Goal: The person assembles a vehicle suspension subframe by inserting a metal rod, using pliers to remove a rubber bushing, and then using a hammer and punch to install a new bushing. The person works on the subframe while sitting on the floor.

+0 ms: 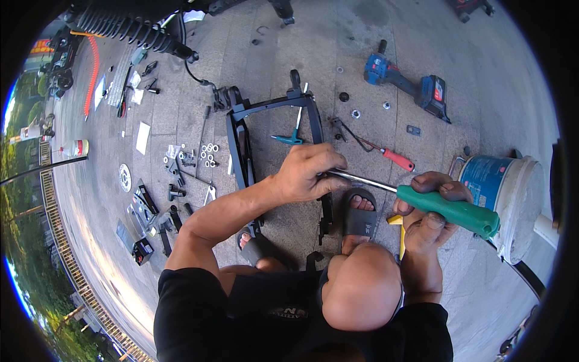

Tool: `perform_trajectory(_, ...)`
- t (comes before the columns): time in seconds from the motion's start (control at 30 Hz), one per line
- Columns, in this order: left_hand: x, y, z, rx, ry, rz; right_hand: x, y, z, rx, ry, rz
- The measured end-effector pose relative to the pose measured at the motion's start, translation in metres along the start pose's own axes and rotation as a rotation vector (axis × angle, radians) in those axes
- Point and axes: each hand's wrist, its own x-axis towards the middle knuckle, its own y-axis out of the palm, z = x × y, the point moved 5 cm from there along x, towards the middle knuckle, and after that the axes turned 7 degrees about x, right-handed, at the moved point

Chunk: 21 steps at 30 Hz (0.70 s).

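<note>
The person squats on grey paving at the centre of the frame. The right hand (431, 211) is closed around the green handle of a large screwdriver (422, 202), right of centre. The left hand (307, 172) is closed in a pinch on the steel shaft near its tip, which lies against the right rail of a black metal frame (274, 145) standing on the ground at centre. The person's sandalled feet rest beside the frame's lower end.

Packages and labels: a white plastic bucket (512, 199) with a blue label band lies on its side at the right edge, just beyond the green handle. A white bottle (75, 148) with a red band lies at the far left. Several white rectangular sheets (143, 137) lie flat in the upper left.

Other items: a blue cordless drill (410, 84) lies in the upper right. A red-handled screwdriver (386, 155) lies between the drill and the hands. A teal T-handle tool (292, 136) rests inside the frame. Loose washers (210, 155) and small black brackets are scattered left of the frame. A coiled black spring unit (129, 30) crosses the upper left, with an orange coiled hose (92, 75) beneath it. A yellow item shows partly below the right hand; its kind cannot be told.
</note>
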Motion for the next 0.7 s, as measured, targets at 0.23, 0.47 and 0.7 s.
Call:
perform_trajectory(0.23,0.005,-0.005,-0.014,-0.051,0.015,0.1,0.0,-0.017,-0.001,0.005,-0.023,-0.053)
perform_trajectory(0.47,0.004,-0.012,-0.006,-0.026,-0.059,0.118,-0.136,-0.162,-0.07,-0.711,0.496,-0.283)
perform_trajectory(0.7,-0.005,-0.021,0.034,0.079,-0.247,0.014,-0.373,-0.26,-0.062,-1.551,1.06,-0.168)
